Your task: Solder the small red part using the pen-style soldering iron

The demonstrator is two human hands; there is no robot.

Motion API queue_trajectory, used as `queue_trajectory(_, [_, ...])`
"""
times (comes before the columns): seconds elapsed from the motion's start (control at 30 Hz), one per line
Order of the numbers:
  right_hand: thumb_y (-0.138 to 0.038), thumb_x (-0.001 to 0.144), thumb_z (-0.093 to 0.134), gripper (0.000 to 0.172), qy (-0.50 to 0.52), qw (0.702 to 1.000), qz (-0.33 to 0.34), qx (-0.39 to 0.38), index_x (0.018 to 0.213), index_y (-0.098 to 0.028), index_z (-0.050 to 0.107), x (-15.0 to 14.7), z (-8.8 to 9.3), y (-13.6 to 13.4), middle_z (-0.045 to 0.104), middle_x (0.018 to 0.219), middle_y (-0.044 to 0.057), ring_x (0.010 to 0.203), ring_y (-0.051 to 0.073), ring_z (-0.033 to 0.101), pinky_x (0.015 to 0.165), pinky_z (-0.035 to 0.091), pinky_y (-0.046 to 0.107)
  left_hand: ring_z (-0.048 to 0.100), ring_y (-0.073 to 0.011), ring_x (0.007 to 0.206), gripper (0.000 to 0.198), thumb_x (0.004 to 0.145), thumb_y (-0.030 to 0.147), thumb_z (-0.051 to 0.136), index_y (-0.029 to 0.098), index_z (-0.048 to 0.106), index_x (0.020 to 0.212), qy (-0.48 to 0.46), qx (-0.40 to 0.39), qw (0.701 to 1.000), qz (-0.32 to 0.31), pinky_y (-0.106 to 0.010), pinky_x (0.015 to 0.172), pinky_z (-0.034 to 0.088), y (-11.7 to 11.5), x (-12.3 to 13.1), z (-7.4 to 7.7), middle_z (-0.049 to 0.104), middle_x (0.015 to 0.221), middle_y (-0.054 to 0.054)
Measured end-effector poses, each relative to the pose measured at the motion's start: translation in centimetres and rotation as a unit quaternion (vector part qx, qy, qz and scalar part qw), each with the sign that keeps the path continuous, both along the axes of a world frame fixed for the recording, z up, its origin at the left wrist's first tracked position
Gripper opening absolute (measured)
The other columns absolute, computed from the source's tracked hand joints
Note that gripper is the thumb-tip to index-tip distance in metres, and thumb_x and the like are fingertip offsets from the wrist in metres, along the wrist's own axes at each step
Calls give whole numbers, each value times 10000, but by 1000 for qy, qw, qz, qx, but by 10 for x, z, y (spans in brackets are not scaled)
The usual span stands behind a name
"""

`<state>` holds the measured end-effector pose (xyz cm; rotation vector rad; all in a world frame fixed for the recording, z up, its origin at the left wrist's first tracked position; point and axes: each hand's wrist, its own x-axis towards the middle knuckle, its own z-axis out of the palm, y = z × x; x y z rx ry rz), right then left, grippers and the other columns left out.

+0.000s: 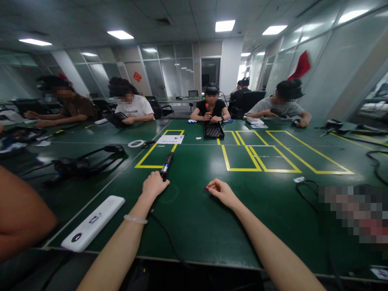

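Green table point(218, 234), left hand point(154, 186) closed on black tool point(167, 163), right hand point(222, 191) pinching red piece point(206, 188).

Close above the table point(188, 230) at six o'clock, the head camera faces twelve, angled down; margins seem stretched.
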<state>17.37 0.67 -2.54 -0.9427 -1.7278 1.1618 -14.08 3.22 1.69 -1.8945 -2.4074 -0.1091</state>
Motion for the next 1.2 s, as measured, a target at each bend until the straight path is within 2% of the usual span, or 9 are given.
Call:
queue_trajectory(0.17, [-256,795,595,156,-9,1000,-6,18,909,-151,585,-3,2,-2,583,755,4,652,111,518,589,388,220,616,-293,897,463,780,469,414,104,525,1042,20,-2,999,-46,-375,733,462,-17,40,-1,601,1010,-167])
queue_trajectory(0.33, [-252,780,608,141,-46,996,-27,69,890,-164,614,-5,6,-5,575,771,2,641,109,492,590,384,225,615,-284,897,406,811,446,418,119,506,1037,23,-1,992,-122,-375,748,452,-38,89,0,603,998,-157])
queue_trajectory(0.47, [-245,769,607,148,-45,997,-22,58,893,-165,597,-7,5,-4,561,724,-10,621,110,489,586,391,229,606,-289,938,438,814,473,452,120,485,1071,16,-11,987,-159,-379,782,440,-51,124,3,591,1031,-165])
queue_trajectory(0.57, [-247,756,619,168,-28,999,-19,42,894,-169,562,-7,3,-2,526,680,-32,584,103,462,557,375,222,608,-288,937,463,807,501,466,126,484,1079,2,-21,985,-173,-378,785,440,-56,141,6,592,1034,-161])
queue_trajectory(0.67, [-254,757,619,161,-33,999,-15,32,875,-176,544,-7,2,-2,509,663,-39,568,104,447,539,364,220,605,-305,939,497,806,530,451,124,493,1089,-8,-27,982,-187,-403,775,439,-57,151,6,586,1046,-188])
queue_trajectory(0.83, [-201,728,631,101,-85,989,-50,106,807,-184,570,-9,2,-3,537,773,-5,667,127,488,627,398,244,595,-318,949,486,792,513,474,140,498,1104,-11,-25,979,-201,-422,766,433,-56,155,2,574,1067,-214])
queue_trajectory(0.97, [-172,725,622,121,-85,989,-54,106,833,-188,569,-10,3,-4,546,731,-16,638,127,489,608,404,239,578,-321,984,498,779,521,498,151,492,1113,-24,-24,980,-197,-416,784,426,-56,156,0,565,1085,-209])
queue_trajectory(1.1, [-224,773,616,59,-96,987,-48,121,809,-177,625,-5,8,-5,610,773,13,692,144,542,653,422,253,556,-331,1021,562,790,591,452,147,484,1133,-48,-26,979,-195,-424,791,424,-57,156,0,546,1112,-212])
queue_trajectory(1.2, [-263,835,554,148,-110,985,-57,117,800,-172,666,-2,14,-7,642,778,30,702,153,563,659,421,261,551,-330,1022,605,808,638,384,142,488,1138,-55,-25,979,-194,-424,782,429,-57,157,-1,539,1114,-214])
